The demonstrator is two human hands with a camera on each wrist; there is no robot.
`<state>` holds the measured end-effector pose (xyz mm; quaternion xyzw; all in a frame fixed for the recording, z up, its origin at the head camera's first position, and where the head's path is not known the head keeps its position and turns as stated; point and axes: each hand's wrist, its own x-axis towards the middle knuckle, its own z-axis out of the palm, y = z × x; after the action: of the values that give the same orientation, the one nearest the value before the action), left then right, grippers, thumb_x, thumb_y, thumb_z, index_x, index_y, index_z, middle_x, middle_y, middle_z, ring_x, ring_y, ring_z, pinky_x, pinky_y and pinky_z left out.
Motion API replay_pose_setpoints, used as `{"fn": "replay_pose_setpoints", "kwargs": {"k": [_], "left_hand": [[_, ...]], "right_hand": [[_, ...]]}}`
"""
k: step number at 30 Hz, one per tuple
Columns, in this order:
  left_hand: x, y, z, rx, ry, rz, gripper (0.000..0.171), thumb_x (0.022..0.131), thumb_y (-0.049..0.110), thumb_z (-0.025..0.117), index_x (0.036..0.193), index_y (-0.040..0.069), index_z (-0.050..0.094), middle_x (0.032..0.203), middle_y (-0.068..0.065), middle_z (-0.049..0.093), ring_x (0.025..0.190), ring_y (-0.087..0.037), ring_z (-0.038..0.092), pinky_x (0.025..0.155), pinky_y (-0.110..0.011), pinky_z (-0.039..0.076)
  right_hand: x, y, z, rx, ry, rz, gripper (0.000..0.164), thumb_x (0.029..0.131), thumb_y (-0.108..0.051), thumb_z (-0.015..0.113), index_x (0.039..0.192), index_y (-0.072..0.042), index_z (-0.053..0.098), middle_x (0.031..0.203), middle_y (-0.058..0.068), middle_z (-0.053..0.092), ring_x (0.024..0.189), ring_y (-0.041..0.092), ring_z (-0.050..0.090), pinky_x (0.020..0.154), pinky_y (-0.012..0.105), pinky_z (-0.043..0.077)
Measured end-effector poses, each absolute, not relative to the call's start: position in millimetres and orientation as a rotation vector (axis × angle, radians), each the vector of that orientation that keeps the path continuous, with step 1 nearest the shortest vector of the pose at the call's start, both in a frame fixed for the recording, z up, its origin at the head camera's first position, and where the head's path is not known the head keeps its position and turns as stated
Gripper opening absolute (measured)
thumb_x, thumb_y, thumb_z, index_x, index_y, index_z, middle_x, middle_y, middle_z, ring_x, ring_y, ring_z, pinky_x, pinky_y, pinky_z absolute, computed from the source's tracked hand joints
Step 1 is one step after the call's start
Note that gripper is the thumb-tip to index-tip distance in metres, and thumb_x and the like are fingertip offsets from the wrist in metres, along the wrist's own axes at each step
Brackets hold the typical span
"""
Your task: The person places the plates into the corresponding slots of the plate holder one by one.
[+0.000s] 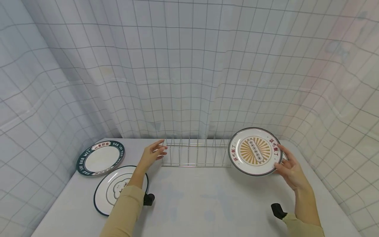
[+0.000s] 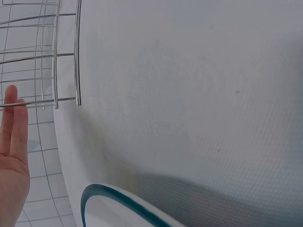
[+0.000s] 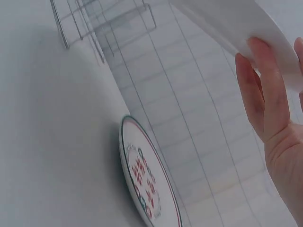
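Observation:
My right hand [image 1: 296,172] pinches the right edge of a white plate [image 1: 255,151] with a dark rim, red characters and a golden sunburst centre. The plate is raised and tilted, its face toward the head camera, beside the right end of a wire dish rack [image 1: 192,166]. In the right wrist view, fingers [image 3: 270,85] lie against its underside. My left hand [image 1: 149,156] is at the rack's left end with fingers loosely extended, fingertips right at the end wire in the left wrist view. It holds nothing.
On the table's left lie a green-rimmed plate [image 1: 102,158] and a blue-rimmed plate [image 1: 105,191], the latter partly under my left forearm. Another plate [image 3: 147,175] with red characters lies at the right, mostly hidden in the head view. Gridded curtains [image 1: 189,65] surround the table.

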<state>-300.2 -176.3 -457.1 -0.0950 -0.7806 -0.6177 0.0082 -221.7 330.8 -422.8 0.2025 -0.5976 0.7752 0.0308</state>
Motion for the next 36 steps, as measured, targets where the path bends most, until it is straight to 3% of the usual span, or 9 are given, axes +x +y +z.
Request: {"fn": "replay_pose_setpoints", "kwargs": {"k": [6,16,28,36], "left_hand": [[-299.7,-175.7,-455.3,-0.291,-2.444,-1.935,0.048,0.095,0.016,0.049,0.139,0.004,0.036,0.119,-0.025,0.055,0.101,-0.034,0.060,0.089,-0.045,0.047],[-299.1,-175.5,-453.6,-0.298,-2.457,-1.917,0.048,0.095,0.018,0.050,0.139,0.006,0.037,0.117,-0.024,0.056,0.102,-0.035,0.059,0.088,-0.044,0.047],[-300.8,-173.8,-454.0,-0.212,-2.476,-1.927,0.047,0.094,0.020,0.052,0.138,0.009,0.041,0.115,-0.022,0.058,0.100,-0.031,0.061,0.088,-0.043,0.048],[-298.4,-173.1,-447.8,-0.222,-2.455,-1.978,0.046,0.095,0.012,0.050,0.138,0.002,0.038,0.115,-0.027,0.056,0.102,-0.038,0.058,0.088,-0.047,0.047]], "right_hand": [[-254.2,278.6,-407.1,0.543,-1.939,2.424,0.069,0.085,0.017,0.048,0.142,-0.018,0.030,0.113,0.005,0.050,0.086,0.010,0.059,0.069,0.024,0.055],[-291.1,191.4,-387.5,0.548,-2.042,2.450,0.074,0.084,0.010,0.056,0.145,-0.019,0.025,0.126,0.022,0.037,0.091,0.015,0.059,0.078,0.032,0.054],[-310.1,121.5,-378.9,0.619,-2.092,2.396,0.071,0.085,0.005,0.059,0.143,-0.022,0.030,0.119,0.028,0.039,0.090,0.017,0.058,0.077,0.035,0.054],[-311.2,85.8,-366.3,0.623,-2.243,2.230,0.071,0.084,-0.004,0.065,0.142,-0.026,0.032,0.118,0.028,0.042,0.094,0.024,0.057,0.080,0.041,0.053]]}}
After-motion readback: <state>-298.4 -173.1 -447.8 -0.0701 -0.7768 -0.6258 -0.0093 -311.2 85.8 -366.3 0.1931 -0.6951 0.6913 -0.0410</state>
